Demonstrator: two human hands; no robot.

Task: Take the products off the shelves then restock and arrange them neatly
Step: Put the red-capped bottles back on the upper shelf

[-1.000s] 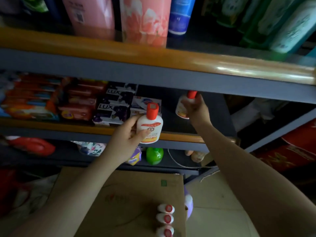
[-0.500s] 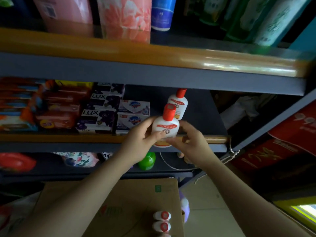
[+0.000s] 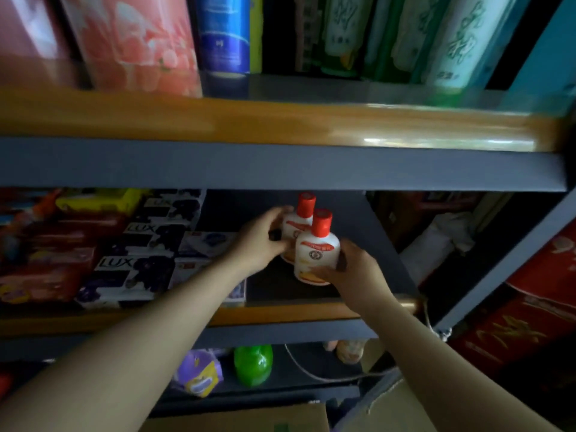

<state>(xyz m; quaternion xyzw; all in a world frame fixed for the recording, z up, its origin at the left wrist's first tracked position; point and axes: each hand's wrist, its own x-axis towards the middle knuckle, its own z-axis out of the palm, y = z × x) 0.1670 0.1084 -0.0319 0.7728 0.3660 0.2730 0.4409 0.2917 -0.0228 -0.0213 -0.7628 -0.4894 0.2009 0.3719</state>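
Two small white bottles with red caps stand upright on the middle shelf (image 3: 280,313), one behind the other. My right hand (image 3: 352,269) grips the front bottle (image 3: 316,254) from its right side, low on the body. My left hand (image 3: 265,238) is curled against the left side of the rear bottle (image 3: 296,226). Both arms reach in under the upper shelf's wooden rail (image 3: 280,123).
Left of the bottles lie stacked LUX soap boxes (image 3: 131,272) and red soap packs (image 3: 46,269). Tall bottles and pink packs fill the upper shelf. A green bottle (image 3: 253,364) and a purple pack (image 3: 199,375) sit on the lower shelf. A cardboard box (image 3: 249,419) lies below.
The second bottle went from mid-air at the shelf edge onto the shelf, in front of the first one. My left hand shifted back to the rear bottle; my right hand took the front bottle.
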